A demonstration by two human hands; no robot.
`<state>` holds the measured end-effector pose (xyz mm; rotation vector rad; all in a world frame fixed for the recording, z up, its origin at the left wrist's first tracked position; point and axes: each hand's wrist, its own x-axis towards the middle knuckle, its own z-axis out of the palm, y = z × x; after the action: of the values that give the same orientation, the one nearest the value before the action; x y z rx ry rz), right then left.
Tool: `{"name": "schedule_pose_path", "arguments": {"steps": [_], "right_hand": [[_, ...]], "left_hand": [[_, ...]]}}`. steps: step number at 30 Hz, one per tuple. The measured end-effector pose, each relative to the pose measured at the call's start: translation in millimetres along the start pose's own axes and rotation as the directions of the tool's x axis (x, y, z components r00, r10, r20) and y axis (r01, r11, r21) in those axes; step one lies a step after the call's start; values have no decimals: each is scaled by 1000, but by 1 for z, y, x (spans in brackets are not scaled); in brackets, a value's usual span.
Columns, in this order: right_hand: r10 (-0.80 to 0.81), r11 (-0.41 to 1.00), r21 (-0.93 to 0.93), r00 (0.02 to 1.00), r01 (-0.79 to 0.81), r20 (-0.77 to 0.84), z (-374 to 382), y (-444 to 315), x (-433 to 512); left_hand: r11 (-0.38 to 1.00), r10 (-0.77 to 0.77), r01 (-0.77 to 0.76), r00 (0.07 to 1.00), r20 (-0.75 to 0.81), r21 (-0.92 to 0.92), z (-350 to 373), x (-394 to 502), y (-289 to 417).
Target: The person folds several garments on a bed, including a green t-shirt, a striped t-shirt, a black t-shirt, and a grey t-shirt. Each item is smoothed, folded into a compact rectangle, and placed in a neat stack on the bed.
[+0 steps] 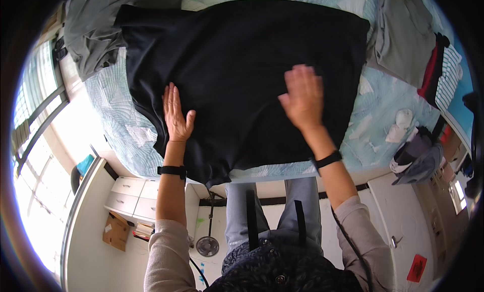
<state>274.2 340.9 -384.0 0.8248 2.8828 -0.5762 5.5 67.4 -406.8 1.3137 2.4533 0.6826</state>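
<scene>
A black garment (234, 76) lies spread over the bed in front of me, with wrinkles along its left side and a bunched lower left corner. Flat on its left part rests my left hand (177, 114), palm down, fingers together and thumb apart. My right hand (305, 97) is over the right part of the cloth, palm down and blurred; whether it touches the fabric I cannot tell. Neither hand grips anything. Beneath the garment is a light blue and white patterned bedspread (113, 99).
Grey clothing (94, 31) lies at the upper left; folded grey trousers (404, 38) and a striped garment (449, 78) are at the right. Clothes (418, 156) bunch at the bed's right edge. White drawers (126, 195) and a small fan (207, 246) are below left, a white door (404, 216) lower right.
</scene>
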Motion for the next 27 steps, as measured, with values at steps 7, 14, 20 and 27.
{"name": "schedule_pose_path", "arguments": {"steps": [7,14,20,27], "right_hand": [[595,804,222,753,-552,-282,-30,127,-146],[806,550,393,591,-737,-20,16,48,-248],[730,589,555,681,-588,-53,1,77,-274],[755,568,474,656,-673,27,17,148,-330]], "left_hand": [[996,-84,83,996,-14,-43,-3,-5,9],[774,-583,630,751,-311,70,-6,-187,56],[192,-981,877,189,-52,-440,-10,-253,29],[66,-919,803,280,278,-592,-23,-281,40]]}}
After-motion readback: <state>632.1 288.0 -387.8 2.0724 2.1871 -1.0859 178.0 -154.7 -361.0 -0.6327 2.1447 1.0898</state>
